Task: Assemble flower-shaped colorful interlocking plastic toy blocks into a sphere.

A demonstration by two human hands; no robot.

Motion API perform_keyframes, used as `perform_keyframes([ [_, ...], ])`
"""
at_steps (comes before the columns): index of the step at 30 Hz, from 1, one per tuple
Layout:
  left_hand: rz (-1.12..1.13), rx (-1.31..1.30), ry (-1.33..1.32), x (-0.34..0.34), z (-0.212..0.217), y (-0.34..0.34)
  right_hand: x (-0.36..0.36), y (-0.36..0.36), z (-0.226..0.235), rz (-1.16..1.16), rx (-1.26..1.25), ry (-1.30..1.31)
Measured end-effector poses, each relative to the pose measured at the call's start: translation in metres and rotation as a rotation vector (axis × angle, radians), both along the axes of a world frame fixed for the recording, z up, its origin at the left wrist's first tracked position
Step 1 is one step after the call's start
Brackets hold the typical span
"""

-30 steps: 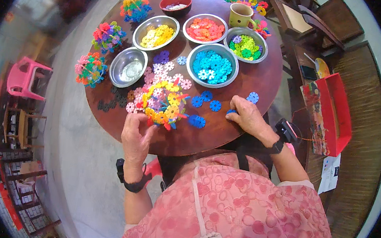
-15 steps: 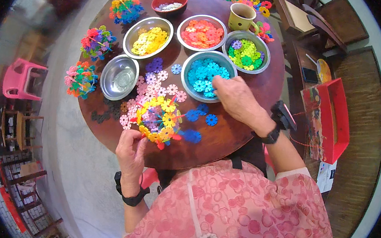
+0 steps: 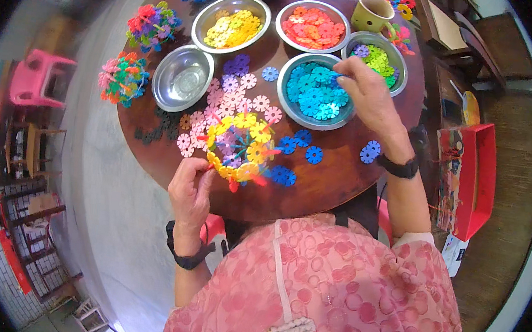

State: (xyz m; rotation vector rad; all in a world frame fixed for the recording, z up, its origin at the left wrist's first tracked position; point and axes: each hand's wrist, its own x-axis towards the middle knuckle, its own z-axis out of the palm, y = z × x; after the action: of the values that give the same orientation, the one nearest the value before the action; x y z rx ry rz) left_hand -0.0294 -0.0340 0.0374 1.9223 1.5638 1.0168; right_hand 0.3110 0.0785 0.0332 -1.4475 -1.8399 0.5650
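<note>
The person's left hand (image 3: 189,191) is pinching the low left side of an open yellow flower ball (image 3: 257,151), with its thumb and finger clamped on it. The ball is sitting near the near edge of the round brown worktop (image 3: 342,166), left of its middle, and little red bits are poking out all around it. The right hand (image 3: 374,98) is reaching over the right rim of a silver bowl (image 3: 287,113) full of bright blue flower pieces (image 3: 316,94). Its thumb and finger are bending close together, but one cannot tell if a piece is between them. Pink pieces (image 3: 230,103) are lying just behind the ball, and dark blue pieces (image 3: 313,155) are lying to its right. Toward the far edge, yellow pieces (image 3: 233,29), red pieces (image 3: 313,28) and green pieces (image 3: 379,63) are filling more bowls. A green mug (image 3: 368,20) is standing behind the green ones. Two colorful flower balls (image 3: 153,26) are resting by the left edge, near a shiny bowl (image 3: 183,76).
</note>
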Motion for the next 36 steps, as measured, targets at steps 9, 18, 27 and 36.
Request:
perform_keyframes([
  [9,-0.003,0.087,-0.021,0.002,-0.006,0.007,-0.051,-0.059,0.046,0.071,-0.219,0.398],
  [18,0.003,0.119,-0.135,-0.002,-0.013,0.013,-0.109,-0.056,0.057,0.341,0.135,0.108],
  [27,0.008,0.133,-0.211,-0.002,-0.019,0.019,-0.138,-0.047,0.041,0.377,0.362,-0.180],
  [36,-0.028,0.179,-0.238,-0.007,-0.022,0.024,-0.143,-0.046,0.043,0.381,0.282,-0.170],
])
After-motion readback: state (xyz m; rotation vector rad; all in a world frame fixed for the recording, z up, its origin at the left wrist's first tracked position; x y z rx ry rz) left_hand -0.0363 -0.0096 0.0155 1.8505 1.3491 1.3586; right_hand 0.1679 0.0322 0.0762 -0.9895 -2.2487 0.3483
